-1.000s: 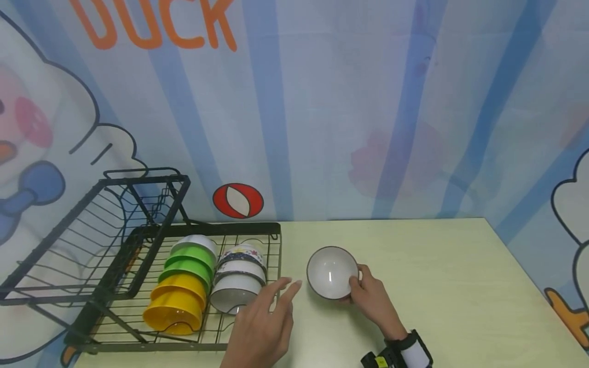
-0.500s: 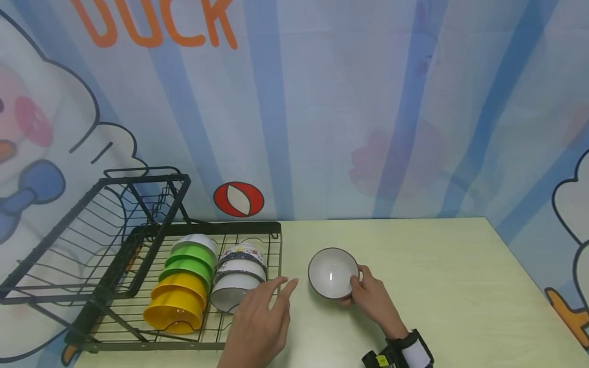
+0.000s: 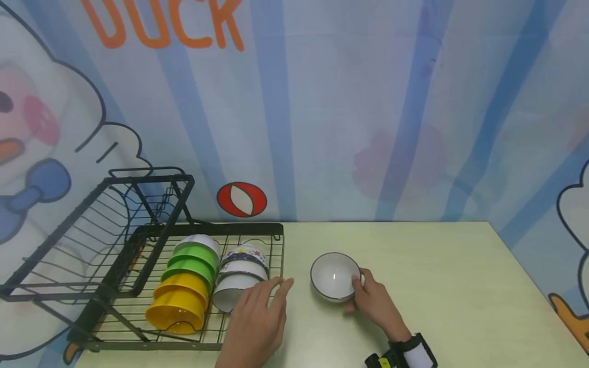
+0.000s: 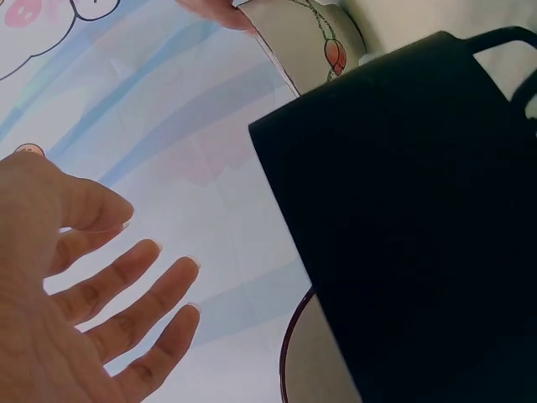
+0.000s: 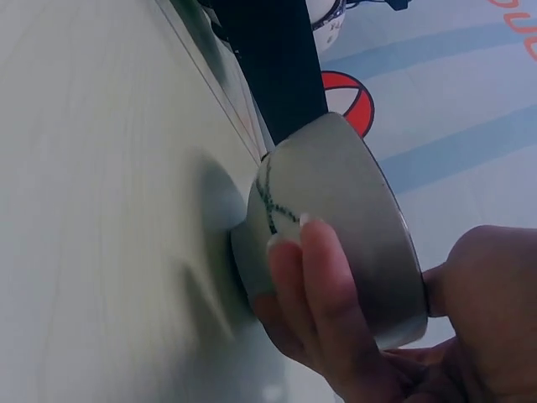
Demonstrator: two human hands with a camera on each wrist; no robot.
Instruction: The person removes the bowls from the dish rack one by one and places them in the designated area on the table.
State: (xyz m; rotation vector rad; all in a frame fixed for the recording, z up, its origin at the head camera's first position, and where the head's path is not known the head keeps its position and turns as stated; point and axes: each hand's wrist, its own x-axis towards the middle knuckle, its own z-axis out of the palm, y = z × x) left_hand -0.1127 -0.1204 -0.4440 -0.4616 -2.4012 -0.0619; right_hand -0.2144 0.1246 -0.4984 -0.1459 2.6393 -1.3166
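A white bowl with a dark rim (image 3: 332, 276) is pinched at its right side by my right hand (image 3: 376, 302), thumb inside the wall and fingers beneath. The right wrist view shows the bowl's outside (image 5: 336, 201) with a green painted sprig, close over the table. My left hand (image 3: 257, 319) hovers at the rack's right edge, fingers apart and holding nothing; in the left wrist view its fingers (image 4: 143, 323) are spread. Just behind it, a row of white bowls (image 3: 230, 296) leans in the black dish rack (image 3: 184, 346), partly hidden by the hand.
Yellow bowls (image 3: 175, 309), green bowls (image 3: 190, 267) and a white one (image 3: 200, 240) form a second row in the rack. The rack's raised wire tier (image 3: 78, 240) stands at the left. A printed cloth backdrop (image 3: 331, 117) rises behind the pale table (image 3: 437, 276).
The right hand has lowered the white bowl slightly toward the table. My left hand has drawn a little left and its fingers have come closer together. The head view has shifted slightly.
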